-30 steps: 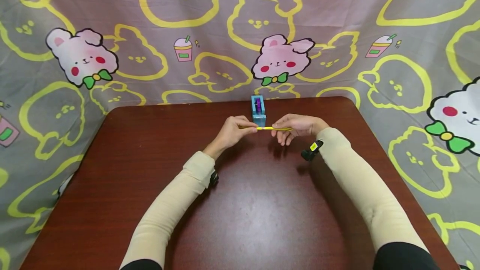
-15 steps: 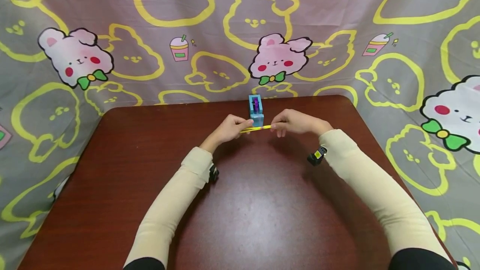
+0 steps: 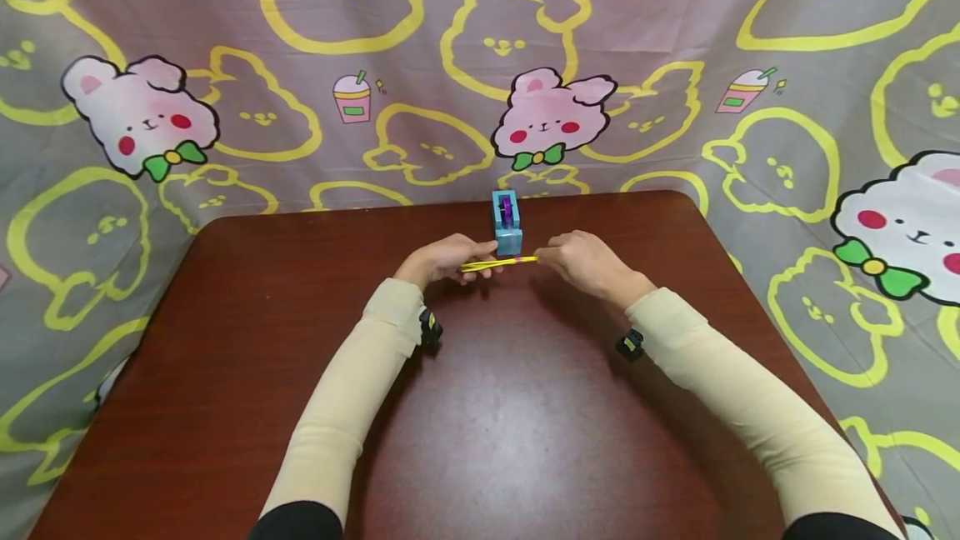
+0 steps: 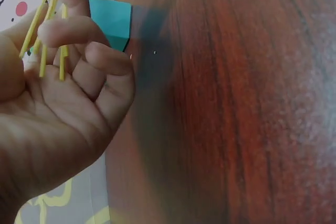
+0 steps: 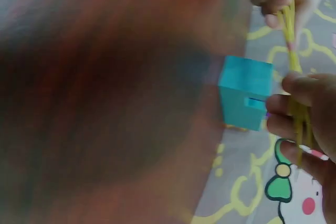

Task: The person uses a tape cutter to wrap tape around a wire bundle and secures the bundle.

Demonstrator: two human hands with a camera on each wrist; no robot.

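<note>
A bundle of thin yellow sticks (image 3: pixel 480 265) is held level above the table, with a small pinkish band (image 5: pixel 290 46) round its middle. My left hand (image 3: pixel 444 257) pinches the bundle's left part between thumb and fingers; in the left wrist view several loose ends of the sticks (image 4: pixel 43 61) splay over the palm. My right hand (image 3: pixel 588 265) grips the right end, its fingertips largely hidden in the head view. In the right wrist view that hand's thumb and fingers (image 5: pixel 302 87) close on the sticks. Just behind the bundle stands a blue tape dispenser (image 3: pixel 507 238) with a purple roll.
The dark red-brown wooden table (image 3: pixel 517 407) stretches in front of and to both sides of the hands. A patterned cloth (image 3: pixel 420 23) with cartoon bears hangs along its back and sides. Black wrist cameras (image 3: pixel 631 345) are strapped under both sleeves.
My right hand has turned over the right end of the bundle, its fingers now pointing left. More of the sticks shows at the left hand. The head view has shifted slightly.
</note>
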